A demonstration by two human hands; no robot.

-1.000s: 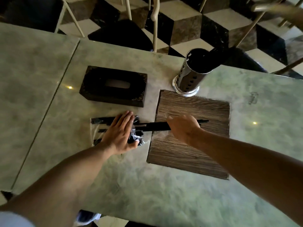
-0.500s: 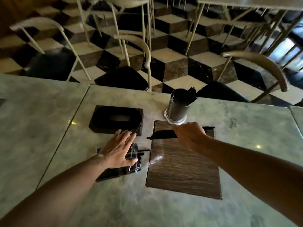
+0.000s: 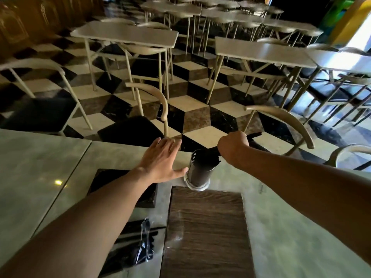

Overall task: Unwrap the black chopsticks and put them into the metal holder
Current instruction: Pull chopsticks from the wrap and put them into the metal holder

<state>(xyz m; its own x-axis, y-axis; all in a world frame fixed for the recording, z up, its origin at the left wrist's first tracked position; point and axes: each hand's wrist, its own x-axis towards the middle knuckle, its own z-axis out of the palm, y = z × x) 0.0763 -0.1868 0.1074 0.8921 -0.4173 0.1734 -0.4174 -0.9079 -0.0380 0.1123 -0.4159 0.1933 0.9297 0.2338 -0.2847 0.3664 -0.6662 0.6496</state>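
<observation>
Chopsticks (image 3: 254,135) gripped by right hand (image 3: 232,146) over holder (image 3: 200,169) rim

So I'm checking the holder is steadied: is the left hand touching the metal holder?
Touching. The head view shows the left hand open, its thumb tip against the metal holder near the base.

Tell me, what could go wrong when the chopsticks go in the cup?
The right hand holds the chopsticks slanted over the holder; tips could catch the rim or the chopsticks already inside and slip out. The left hand only touches the holder with an open thumb, so a hard push might tip it. It also stands near the table edge, so dropped sticks might fall to the floor.
</observation>
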